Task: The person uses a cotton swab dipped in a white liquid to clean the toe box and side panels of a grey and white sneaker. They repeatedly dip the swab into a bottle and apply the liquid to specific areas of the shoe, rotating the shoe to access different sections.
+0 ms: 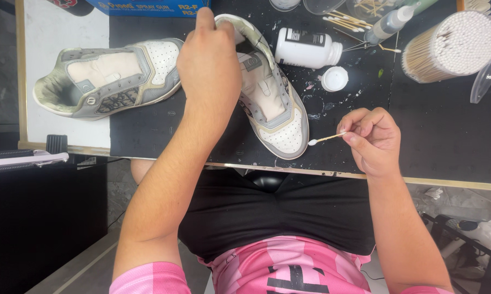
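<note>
A black, paint-flecked surface (447,141) is seen from above, with a white section at its left end. Two low-top sneakers in white, grey and cream are laid on it: the left sneaker (106,76) lies on its own across the white and black parts, well apart from either hand, while the right sneaker (275,103) is set toe toward the person near the front edge. The heel collar of the right sneaker is gripped by the left hand (210,62), its fingers closed over the rim. A round tub of cotton swabs (452,46) is placed at the far right of the surface. A white plastic bottle (305,48) is laid on its side just beyond the right sneaker, with its white cap (334,78) resting separately beside it. A single cotton swab (326,139) is pinched between the closed fingers of the right hand (373,141), its white tip pointed at the sneaker's toe, just beside it but not touching. Loose swabs (346,22) are scattered near the top edge.
</note>
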